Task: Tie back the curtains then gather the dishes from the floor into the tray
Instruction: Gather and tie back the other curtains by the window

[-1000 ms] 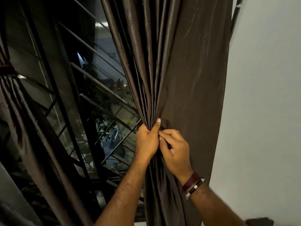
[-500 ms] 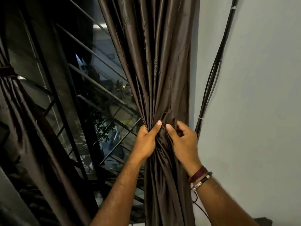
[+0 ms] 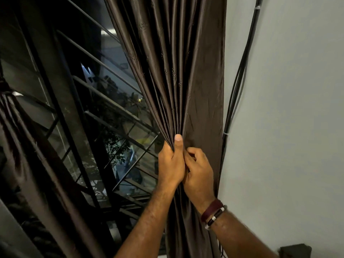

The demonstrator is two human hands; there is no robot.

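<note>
Dark window bars fill the left, with a pale wall and black cables on the right. Between them hangs the brown curtain, its folds bunched to a narrow waist where I hold it. My left hand grips the gathered pleats, thumb pointing up along the cloth. My right hand, bracelets at the wrist, touches the left and pinches the fabric with curled fingers. Another curtain hangs at far left.
</note>
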